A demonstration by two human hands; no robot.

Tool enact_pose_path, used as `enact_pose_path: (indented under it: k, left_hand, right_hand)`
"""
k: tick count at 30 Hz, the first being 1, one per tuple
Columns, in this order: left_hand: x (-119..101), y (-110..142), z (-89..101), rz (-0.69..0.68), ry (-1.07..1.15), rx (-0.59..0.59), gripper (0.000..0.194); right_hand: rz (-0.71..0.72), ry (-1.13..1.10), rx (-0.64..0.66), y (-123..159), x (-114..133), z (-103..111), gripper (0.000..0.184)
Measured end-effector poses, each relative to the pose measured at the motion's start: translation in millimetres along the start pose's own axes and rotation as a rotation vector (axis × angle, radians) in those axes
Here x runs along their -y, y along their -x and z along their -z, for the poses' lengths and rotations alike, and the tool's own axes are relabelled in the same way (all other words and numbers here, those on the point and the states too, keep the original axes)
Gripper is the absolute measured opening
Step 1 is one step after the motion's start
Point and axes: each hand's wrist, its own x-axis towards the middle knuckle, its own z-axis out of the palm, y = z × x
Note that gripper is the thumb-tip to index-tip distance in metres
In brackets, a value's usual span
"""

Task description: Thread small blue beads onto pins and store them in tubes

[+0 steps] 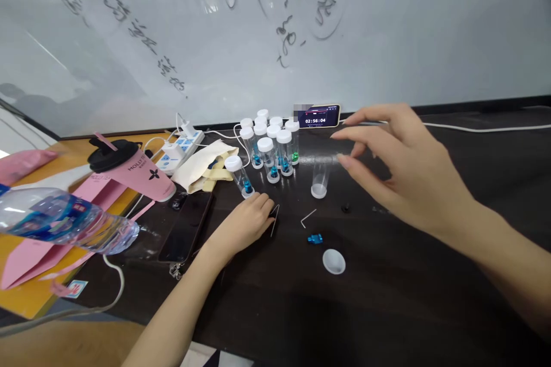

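Note:
My left hand (252,218) rests low over the dark table with its fingers curled. A thin bent metal hex key (275,221) sticks out at its fingertips. Just beyond this hand a white-capped clear tube (239,175) leans slightly, a blue part inside. My right hand (387,160) is raised, thumb and fingers apart, with nothing between them. Nearest to it, an uncapped clear tube (319,179) stands on the table. A second hex key (308,217), a blue metal fitting (315,238), a small black piece (345,207) and a loose white cap (334,261) lie between the hands.
Several capped tubes (267,155) stand grouped at the back, beside a phone (319,116) showing a timer. To the left are a cloth pouch (204,163), a power strip (185,149), a pink cup (146,169), a water bottle (64,221) and a dark phone (186,228).

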Motion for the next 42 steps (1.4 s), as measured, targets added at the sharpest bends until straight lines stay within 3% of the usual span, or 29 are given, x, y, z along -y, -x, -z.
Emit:
enact_pose_path:
  k: [4, 8, 10, 12, 14, 16, 20, 25, 28, 30, 33, 36, 42]
  left_hand:
    - [-3, 2, -5.4, 0.023, -0.078, 0.099, 0.019]
    - [-9, 1, -5.7, 0.045, 0.008, 0.076, 0.025]
    - [-13, 0, -3.6, 0.088, 0.186, -0.027, 0.021]
    - [-18, -3, -0.7, 0.136, 0.401, -0.204, 0.016]
    - [-26, -6, 2.9, 0.178, 0.574, -0.392, 0.013]
    - [-35, -10, 7.1, 0.207, 0.675, -0.508, 0.012]
    - [-50, -20, 13.6, 0.217, 0.873, -0.539, 0.008]
    - [-57, -27, 5.6, 0.234, 1.093, -0.465, 0.010]
    - [-56, -26, -6.2, 0.212, 1.008, -0.409, 0.011]
    - [-55, -24, -13.0, 0.174, 0.921, -0.362, 0.017]
    - [-55, -21, -18.5, 0.018, 0.758, -0.192, 0.031]
    - [-57, -20, -20.1, -0.036, 0.633, -0.074, 0.029]
    - [-63, -16, -22.2, -0.020, 0.630, -0.080, 0.012]
  right_hand:
    - [0.034, -0.020, 0.079, -1, 3, 1, 0.022]
    - [0.072, -0.096, 0.230, 0, 7, -2, 0.019]
    - [0.025, -0.174, 0.331, 2, 10, -7, 0.019]
    - [-0.092, -0.308, 0.443, 6, 14, -14, 0.020]
    - [-0.214, -0.505, 0.578, 10, 18, -24, 0.024]
    - [-0.281, -0.699, 0.665, 16, 23, -35, 0.022]
    - [-0.445, -0.890, 0.542, 32, 25, -44, 0.025]
    - [-0.495, -0.851, 0.365, 74, 9, -44, 0.026]
    - [-0.496, -0.840, 0.223, 100, 1, -50, 0.030]
    - [-0.496, -0.833, 0.258, 110, 0, -54, 0.029]
    - [-0.452, -0.825, 0.241, 111, 0, -57, 0.027]
    - [-0.451, -0.813, 0.207, 108, -2, -57, 0.028]
    - [-0.506, -0.804, 0.181, 108, -4, -56, 0.029]
